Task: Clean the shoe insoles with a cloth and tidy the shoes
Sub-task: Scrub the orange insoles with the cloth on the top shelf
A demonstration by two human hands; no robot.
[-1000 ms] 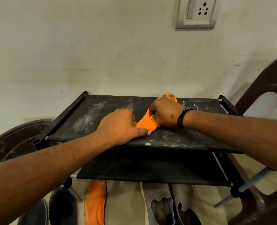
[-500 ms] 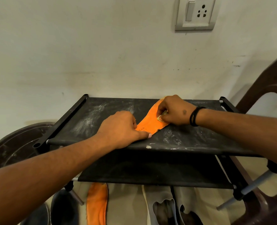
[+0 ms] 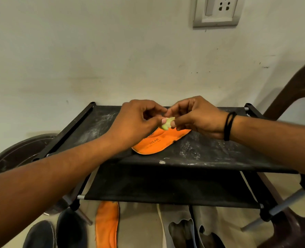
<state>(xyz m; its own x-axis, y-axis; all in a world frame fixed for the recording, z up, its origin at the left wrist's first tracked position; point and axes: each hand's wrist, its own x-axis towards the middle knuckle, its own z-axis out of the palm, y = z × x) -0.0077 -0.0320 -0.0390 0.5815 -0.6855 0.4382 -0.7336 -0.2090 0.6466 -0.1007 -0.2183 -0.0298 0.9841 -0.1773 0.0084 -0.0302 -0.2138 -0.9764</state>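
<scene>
Above the insole [image 3: 159, 141] lying on the top shelf [image 3: 210, 154], both my left hand [image 3: 139, 122] and right hand [image 3: 198, 117] pinch the small cloth [image 3: 167, 123], which I should refold to a clean face before wiping.

The rack's top shelf [image 3: 210, 154] is matt black fabric, dusted with whitish powder, on matt black plastic side rails [image 3: 71, 133] and grey metal tubes [image 3: 282, 208]. The orange insole [image 3: 158, 142] near its middle looks like soft, matt foam-backed cloth. The brown chair [image 3: 291, 90] is smooth plastic.
</scene>
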